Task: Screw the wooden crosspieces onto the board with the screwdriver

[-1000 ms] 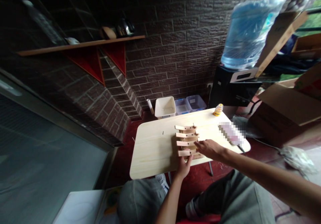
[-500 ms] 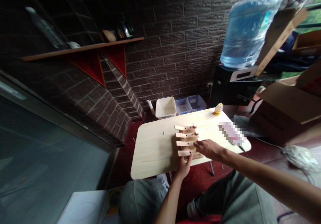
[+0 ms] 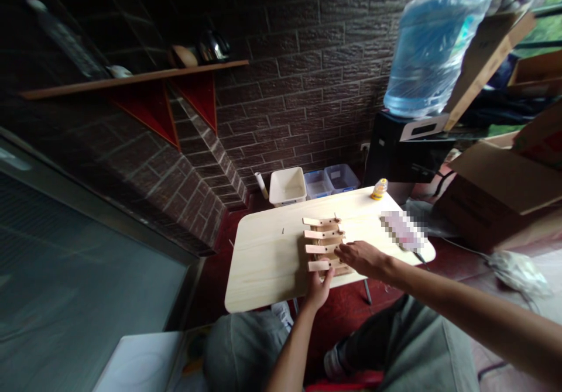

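A small wooden frame (image 3: 325,241) with several flat slats sticking out to the left stands on the pale table (image 3: 259,257), near its front edge. My left hand (image 3: 319,289) grips the frame's near end, thumb and fingers around the lowest slat. From the right my right hand (image 3: 357,255) reaches in, its fingers pinched together at the right end of a slat; whatever small part they hold is hidden. A thin dark piece (image 3: 283,230) lies on the table left of the frame.
A small yellow-capped bottle (image 3: 379,189) and a blurred-out flat object (image 3: 403,230) lie on the table's right side. Behind the table are a white bin (image 3: 287,186) and blue-tinted bins (image 3: 341,179). A water dispenser (image 3: 397,149) stands at the back right.
The whole view has shifted slightly, so everything appears a little further left. Both hands stay on the wooden frame, with barely any change in their grip.
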The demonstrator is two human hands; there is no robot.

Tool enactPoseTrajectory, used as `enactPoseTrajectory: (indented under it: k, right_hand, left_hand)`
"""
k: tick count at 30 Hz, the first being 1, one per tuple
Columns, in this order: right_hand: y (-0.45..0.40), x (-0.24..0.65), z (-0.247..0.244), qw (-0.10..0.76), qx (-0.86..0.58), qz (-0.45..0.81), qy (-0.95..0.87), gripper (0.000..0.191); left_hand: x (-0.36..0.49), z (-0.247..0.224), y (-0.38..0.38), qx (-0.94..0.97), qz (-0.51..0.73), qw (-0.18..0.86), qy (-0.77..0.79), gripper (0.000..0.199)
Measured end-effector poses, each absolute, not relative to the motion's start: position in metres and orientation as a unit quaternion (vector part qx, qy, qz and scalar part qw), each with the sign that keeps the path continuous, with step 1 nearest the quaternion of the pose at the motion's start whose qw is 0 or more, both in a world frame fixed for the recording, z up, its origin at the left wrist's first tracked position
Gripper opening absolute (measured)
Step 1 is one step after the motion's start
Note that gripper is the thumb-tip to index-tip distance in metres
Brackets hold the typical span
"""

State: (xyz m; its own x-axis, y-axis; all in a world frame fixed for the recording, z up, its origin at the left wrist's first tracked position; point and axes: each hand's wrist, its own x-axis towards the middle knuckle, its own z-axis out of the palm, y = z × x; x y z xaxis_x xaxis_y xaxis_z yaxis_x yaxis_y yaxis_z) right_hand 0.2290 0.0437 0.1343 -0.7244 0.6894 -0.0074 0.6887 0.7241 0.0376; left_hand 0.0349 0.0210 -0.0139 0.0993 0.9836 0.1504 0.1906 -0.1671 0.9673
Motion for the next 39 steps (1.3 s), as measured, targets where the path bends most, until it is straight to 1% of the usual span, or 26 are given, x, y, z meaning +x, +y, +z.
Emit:
enactPoseTrajectory:
  k: [5, 9, 12, 16, 19, 23, 28, 31, 35, 39]
  right_hand:
    - [0.045, 0.225, 0.126, 0.011, 0.408, 0.023, 0.913, 0.02]
    - [0.04, 0.219, 0.134, 0.028, 0.458, 0.004, 0.888, 0.023]
    - [0.037, 0.22, 0.143, 0.023, 0.438, -0.003, 0.899, 0.026]
    - [0.039, 0.223, 0.148, 0.01, 0.374, 0.005, 0.927, 0.034]
    - [0.043, 0.225, 0.145, 0.01, 0.36, 0.005, 0.933, 0.03]
    - [0.046, 0.226, 0.135, 0.005, 0.402, 0.006, 0.916, 0.022]
    - [0.042, 0.232, 0.129, 0.005, 0.452, 0.025, 0.892, 0.027]
    - [0.039, 0.237, 0.129, -0.002, 0.423, 0.027, 0.906, 0.03]
    - [0.04, 0.24, 0.129, -0.013, 0.337, 0.024, 0.941, 0.026]
    - [0.046, 0.239, 0.128, -0.001, 0.351, 0.004, 0.937, 0.023]
  left_hand:
    - [0.032, -0.014, 0.021, 0.608, 0.466, 0.422, 0.485, 0.043]
    - [0.032, -0.015, 0.02, 0.601, 0.468, 0.435, 0.481, 0.043]
    - [0.033, -0.018, 0.021, 0.6, 0.47, 0.434, 0.48, 0.043]
    - [0.035, -0.019, 0.021, 0.6, 0.475, 0.429, 0.48, 0.043]
    - [0.035, -0.018, 0.02, 0.602, 0.476, 0.42, 0.484, 0.043]
    - [0.034, -0.014, 0.019, 0.61, 0.476, 0.409, 0.484, 0.042]
    - [0.034, -0.01, 0.019, 0.61, 0.463, 0.426, 0.481, 0.042]
    - [0.035, -0.01, 0.018, 0.6, 0.465, 0.433, 0.485, 0.044]
    - [0.036, -0.009, 0.017, 0.591, 0.477, 0.428, 0.49, 0.043]
    - [0.035, -0.008, 0.018, 0.59, 0.47, 0.439, 0.489, 0.044]
